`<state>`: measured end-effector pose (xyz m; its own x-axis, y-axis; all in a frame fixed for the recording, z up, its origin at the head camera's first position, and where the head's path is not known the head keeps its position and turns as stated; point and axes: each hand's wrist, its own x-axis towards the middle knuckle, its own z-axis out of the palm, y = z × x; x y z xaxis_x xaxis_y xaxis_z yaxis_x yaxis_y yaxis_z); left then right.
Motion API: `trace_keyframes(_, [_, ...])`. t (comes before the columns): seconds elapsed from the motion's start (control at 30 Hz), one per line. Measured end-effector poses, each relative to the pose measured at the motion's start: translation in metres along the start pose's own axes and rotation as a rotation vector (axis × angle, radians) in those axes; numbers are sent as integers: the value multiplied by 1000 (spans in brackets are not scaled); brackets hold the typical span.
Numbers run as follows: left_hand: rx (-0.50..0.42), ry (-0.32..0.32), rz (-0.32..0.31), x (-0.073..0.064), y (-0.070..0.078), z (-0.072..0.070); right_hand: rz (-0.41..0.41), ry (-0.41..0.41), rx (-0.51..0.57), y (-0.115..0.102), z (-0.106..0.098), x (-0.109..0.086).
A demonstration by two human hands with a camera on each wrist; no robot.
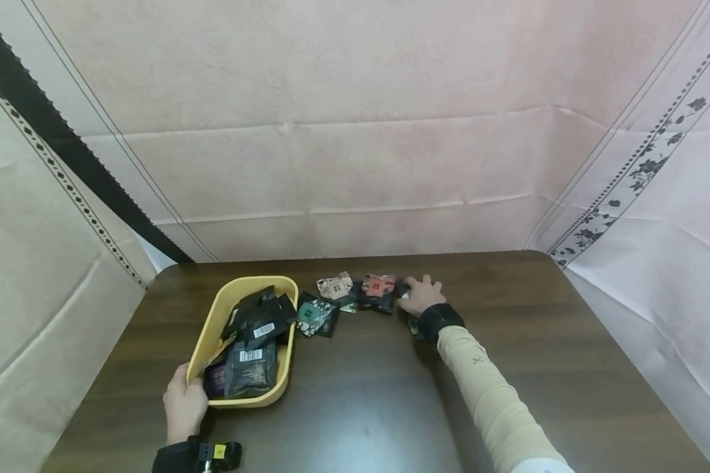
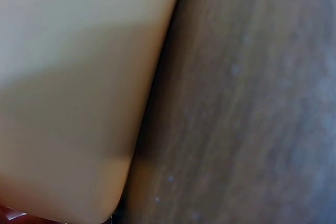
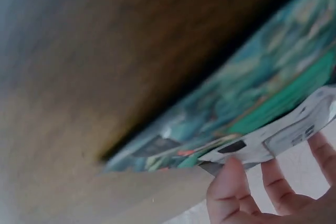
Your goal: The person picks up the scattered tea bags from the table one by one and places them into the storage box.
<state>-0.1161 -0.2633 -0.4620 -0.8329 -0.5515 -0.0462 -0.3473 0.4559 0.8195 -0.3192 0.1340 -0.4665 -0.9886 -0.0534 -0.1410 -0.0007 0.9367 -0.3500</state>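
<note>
A yellow plastic basket point(image 1: 291, 368) on the table holds several dark packets point(image 1: 252, 371), some with white barcode labels. My left hand point(image 1: 186, 402) grips its rim at the near left corner; the left wrist view shows the basket's outer wall point(image 2: 79, 103) close up. My right hand point(image 1: 423, 295) is at the right end of a row of packets. In the right wrist view, thumb and fingers point(image 3: 275, 184) pinch the edge of a white-printed packet point(image 3: 283, 135). A green patterned packet point(image 3: 231, 103) lies right against it.
Between the basket and my right hand lie a red-fronted packet point(image 1: 378, 286), a pale-fronted packet point(image 1: 334, 286) and a green-fronted packet point(image 1: 314, 315), overlapping dark ones. The brown wooden table point(image 1: 355, 420) ends at a pale cloth backdrop point(image 1: 355, 164) behind.
</note>
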Motion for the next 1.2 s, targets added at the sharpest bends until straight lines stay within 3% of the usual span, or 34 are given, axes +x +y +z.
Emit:
trace_keyframes(0.1, [-2,4,-1,0,-1,0,12,5,44,1,4,1])
trace_keyframes(0.23, [-9,7,1,-1,-1,1,-3,20,26,2,10,5])
trace_keyframes(0.4, [-14,6,19,-1,-2,3,-102,106,-38,3,11,7])
trace_keyframes(0.57, [-27,6,44,-2,-3,3,-176,206,-41,4,-3,-2])
trace_keyframes(0.7, [-29,4,36,-2,-3,1,-228,250,-29,-9,-19,-9])
trace_keyframes(0.83, [-26,7,27,-2,-3,-2,-304,271,-19,-39,-27,-15])
trace_keyframes(1.03, [-42,4,32,-2,-3,-2,-497,314,-26,-102,-31,-31])
trace_keyframes(1.2, [-52,9,25,-3,0,1,-664,280,-93,-159,-31,-52])
